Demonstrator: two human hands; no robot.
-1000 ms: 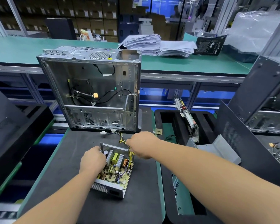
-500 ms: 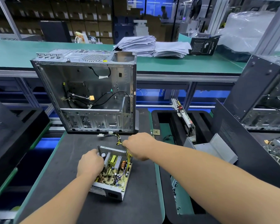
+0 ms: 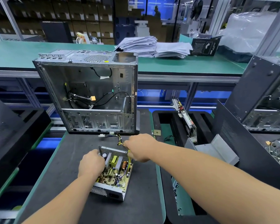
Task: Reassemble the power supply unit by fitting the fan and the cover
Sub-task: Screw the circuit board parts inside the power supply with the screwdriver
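An open power supply unit (image 3: 115, 175) lies on the dark mat, its circuit board, heat sinks and coils exposed. My left hand (image 3: 91, 164) grips its left wall, fingers curled over the edge. At the unit's far right corner my right hand (image 3: 140, 147) holds the yellow and black wire bundle (image 3: 120, 139), which trails toward white connectors near the case. A bent grey metal cover (image 3: 217, 151) lies to the right, past the mat's edge. No fan is visible near the unit.
An empty silver computer case (image 3: 87, 92) stands open just behind the unit. Black foam trays (image 3: 168, 120) with a circuit card sit to the right, a black side panel (image 3: 242, 143) leans there, and another case (image 3: 265, 97) stands beyond. A dark bin (image 3: 10, 130) lies left.
Both hands stay on the unit and wires with only slight shifts. The view has tilted a little, moving the scene down in the frame.
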